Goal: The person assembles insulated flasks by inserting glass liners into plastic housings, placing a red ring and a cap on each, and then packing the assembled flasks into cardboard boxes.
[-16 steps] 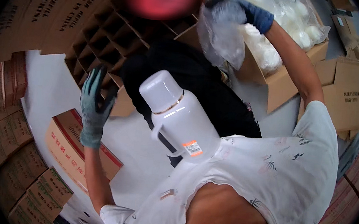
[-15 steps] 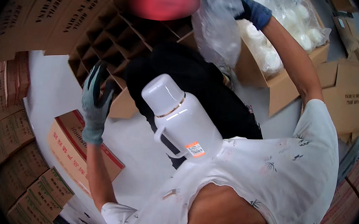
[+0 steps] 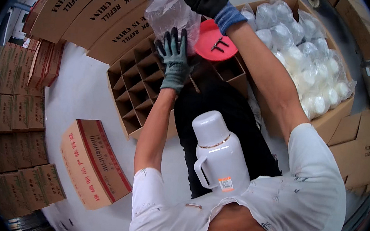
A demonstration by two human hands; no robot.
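Note:
My left hand [image 3: 174, 62], in a grey-green glove with dark fingertips, spreads its fingers flat against a crumpled clear plastic bag [image 3: 171, 12]. My right hand [image 3: 208, 3], in a black glove with a blue cuff, is beside the bag's upper right part, its thumb apart from its outstretched fingers. Whether it still touches the film is unclear. Below both hands stands a carton with cardboard dividers [image 3: 130, 76]. A red dish [image 3: 207, 36] holding small dark pieces rests over its right part. A white vacuum flask [image 3: 224, 153] with a cup lid and side handle leans at my lap.
At the right, an open carton [image 3: 279, 121] holds several bagged white rounded pieces [image 3: 308, 61]. Raised cardboard flaps [image 3: 101, 12] stand at the far left of the divided carton. A red-and-brown box [image 3: 96, 165] lies on the floor, and stacked cartons [image 3: 12, 111] line the left side.
The plastic bag has moved left, away from the right carton. My left hand has risen to it, and my right hand has swung left. The red dish now rests lower, over the divided carton.

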